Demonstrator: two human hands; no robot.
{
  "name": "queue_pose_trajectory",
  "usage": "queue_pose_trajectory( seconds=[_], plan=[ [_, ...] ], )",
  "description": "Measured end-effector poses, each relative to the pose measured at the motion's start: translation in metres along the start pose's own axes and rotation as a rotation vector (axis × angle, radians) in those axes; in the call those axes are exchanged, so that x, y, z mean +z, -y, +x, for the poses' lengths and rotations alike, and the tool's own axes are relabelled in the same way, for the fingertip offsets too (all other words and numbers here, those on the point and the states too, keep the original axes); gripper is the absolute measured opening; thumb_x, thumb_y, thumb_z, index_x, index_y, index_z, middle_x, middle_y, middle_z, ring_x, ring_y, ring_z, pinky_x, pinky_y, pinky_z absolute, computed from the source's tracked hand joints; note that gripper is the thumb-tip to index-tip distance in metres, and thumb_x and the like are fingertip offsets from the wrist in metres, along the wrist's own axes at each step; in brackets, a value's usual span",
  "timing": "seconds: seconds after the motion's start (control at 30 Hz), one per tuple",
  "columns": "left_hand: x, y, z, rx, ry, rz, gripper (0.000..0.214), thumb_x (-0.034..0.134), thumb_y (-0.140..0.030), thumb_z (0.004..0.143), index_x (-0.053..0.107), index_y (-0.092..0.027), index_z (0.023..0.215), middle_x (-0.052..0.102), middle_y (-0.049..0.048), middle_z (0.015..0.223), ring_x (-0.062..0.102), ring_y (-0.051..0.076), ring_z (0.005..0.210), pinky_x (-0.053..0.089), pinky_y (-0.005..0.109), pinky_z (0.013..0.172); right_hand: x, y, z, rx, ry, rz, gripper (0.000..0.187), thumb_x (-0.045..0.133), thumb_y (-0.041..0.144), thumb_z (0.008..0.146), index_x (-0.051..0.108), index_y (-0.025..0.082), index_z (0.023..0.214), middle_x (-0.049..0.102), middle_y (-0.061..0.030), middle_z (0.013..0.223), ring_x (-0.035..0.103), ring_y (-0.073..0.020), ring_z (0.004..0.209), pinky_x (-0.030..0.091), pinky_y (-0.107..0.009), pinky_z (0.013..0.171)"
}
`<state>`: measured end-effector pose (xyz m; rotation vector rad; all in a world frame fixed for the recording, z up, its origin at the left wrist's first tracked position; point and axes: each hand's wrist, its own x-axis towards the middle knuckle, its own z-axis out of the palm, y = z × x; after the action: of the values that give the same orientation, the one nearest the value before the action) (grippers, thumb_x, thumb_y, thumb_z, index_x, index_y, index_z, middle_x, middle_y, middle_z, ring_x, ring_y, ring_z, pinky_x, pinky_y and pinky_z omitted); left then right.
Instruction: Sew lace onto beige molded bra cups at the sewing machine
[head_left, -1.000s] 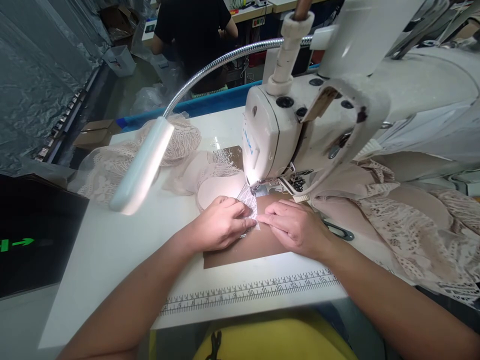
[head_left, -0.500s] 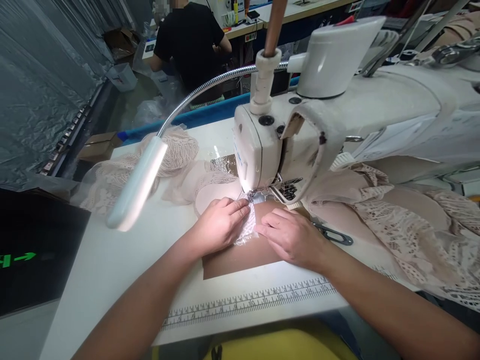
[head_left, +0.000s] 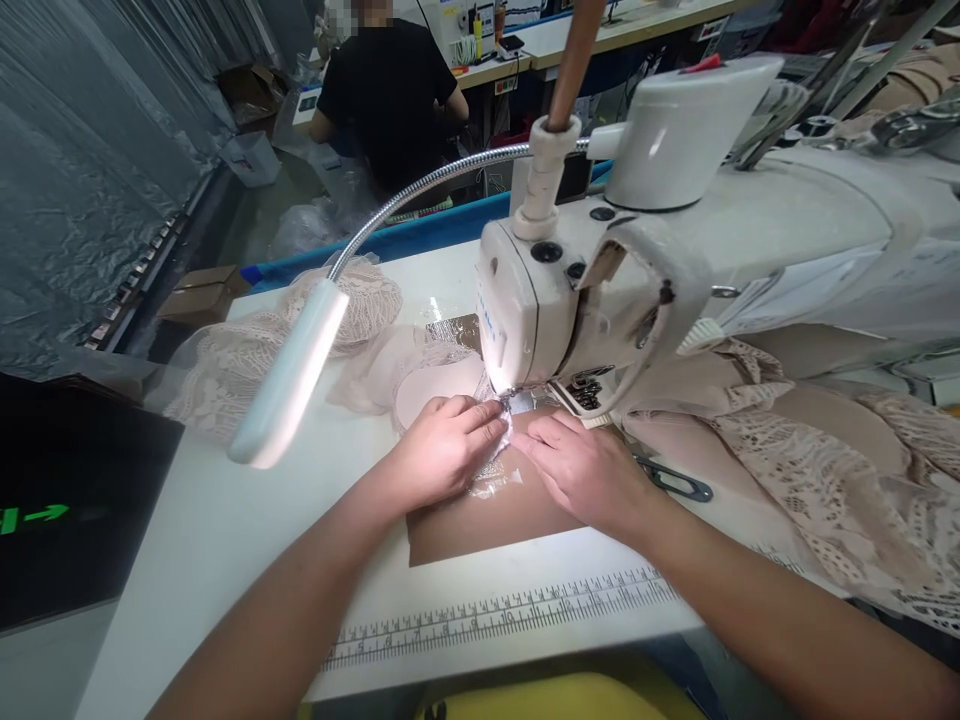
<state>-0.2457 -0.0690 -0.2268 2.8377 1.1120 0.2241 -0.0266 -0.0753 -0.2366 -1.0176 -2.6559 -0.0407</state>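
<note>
A strip of pale lace fabric (head_left: 504,432) lies under the needle end of a white sewing machine (head_left: 517,300). My left hand (head_left: 454,445) is closed over the lace from the left, its fingertips close to the presser foot (head_left: 507,398). On the other side, my right hand (head_left: 581,460) pinches the lace's right edge with bent fingers. Both hands rest on a brown sheet (head_left: 465,528) fixed over the machine bed, with shiny clear tape (head_left: 495,482) on it. Left of the needle, the lace joins a smooth beige cup-shaped piece (head_left: 431,390). My fingers hide part of the lace.
A lit gooseneck lamp (head_left: 289,375) hangs over the table's left side. Lace pieces lie behind it, and more lace garments (head_left: 810,450) are heaped at right beside a dark metal tool (head_left: 679,482). A printed ruler (head_left: 480,620) runs along the front edge. Another person (head_left: 390,100) sits beyond.
The lace's near end has drawn up toward the needle and looks folded or bunched, baring more tape. My right fingers have moved slightly closer to the presser foot. The whole view has shifted a little.
</note>
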Motion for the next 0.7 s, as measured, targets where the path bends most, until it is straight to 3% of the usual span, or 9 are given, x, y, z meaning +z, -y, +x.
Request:
queue_pose_trajectory(
  seconds=[0.23,0.47,0.7],
  plan=[
    [0.0038,0.0065,0.0004,-0.004,-0.029,0.019,0.036,0.043,-0.018,0.092,0.056,-0.018,0.126,0.055,0.0085,0.134,0.050,0.024,0.103,0.040,0.039,0.086,0.0031,0.0018,0.0069,0.073,-0.033,-0.044,0.035,0.049,0.002,0.078,0.068,0.015,0.105,0.063,-0.0048,0.078,0.053,-0.0172,0.074,0.033,-0.029,0.057],
    [0.0032,0.0082,0.0027,-0.056,-0.053,0.039,0.038,0.041,-0.023,0.094,0.054,-0.019,0.129,0.056,0.0105,0.132,0.052,0.024,0.099,0.040,0.039,0.082,0.0030,0.0003,0.0063,0.108,-0.086,0.031,0.034,0.047,0.004,0.080,0.070,0.018,0.102,0.065,-0.0035,0.077,0.049,-0.0141,0.061,0.032,-0.028,0.053],
    [0.0015,0.0072,0.0023,-0.078,-0.073,0.061,0.037,0.042,-0.023,0.093,0.054,-0.017,0.127,0.057,0.0121,0.129,0.051,0.027,0.108,0.039,0.042,0.086,0.0025,-0.0026,0.0049,0.125,-0.085,0.089,0.035,0.047,0.006,0.083,0.070,0.018,0.107,0.066,-0.0036,0.080,0.053,-0.0135,0.064,0.036,-0.026,0.055]
  ],
)
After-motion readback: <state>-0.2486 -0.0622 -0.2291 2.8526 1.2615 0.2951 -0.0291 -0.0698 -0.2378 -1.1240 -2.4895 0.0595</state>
